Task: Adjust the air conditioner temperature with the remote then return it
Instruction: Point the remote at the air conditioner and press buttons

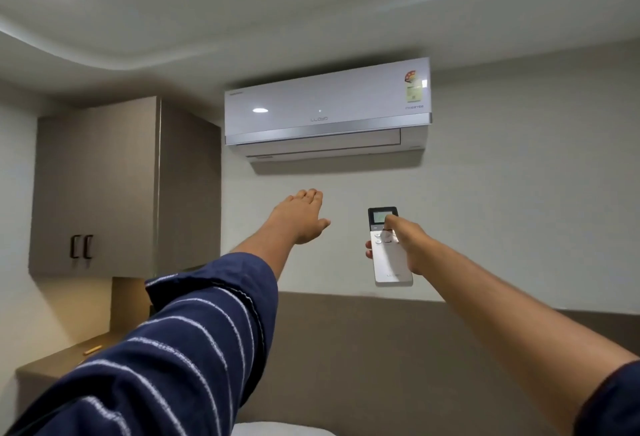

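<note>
Remote [390,255] first — it stands upright in my right hand [410,245], raised in front of the wall below the air conditioner [327,108] and a little to the right of its middle. My fingers wrap round its back, with fingertips showing at the left edge, and my thumb lies across the cluster of round buttons just under the small dark screen. My left hand [303,219] is stretched out flat and empty, fingers together, reaching toward the space beneath the unit, perhaps to feel for airflow.

I judge the step in hand to be pressing the temperature button. To do it well I should keep the top end of the remote tilted toward the unit's front panel, press squarely with the pad of the thumb so I hit one button and not its neighbour, and read the little screen after each press. My thumb partly covers that screen now, so I cannot read the setting.

The remote is a slim, pale, smooth plastic bar with rounded corners and a black-framed display at the top. The unit is a long white box with a glossy face that mirrors a ceiling light, a silvery band along its lower edge, and a coloured label at its upper right corner — its louvre looks nearly shut.
</note>
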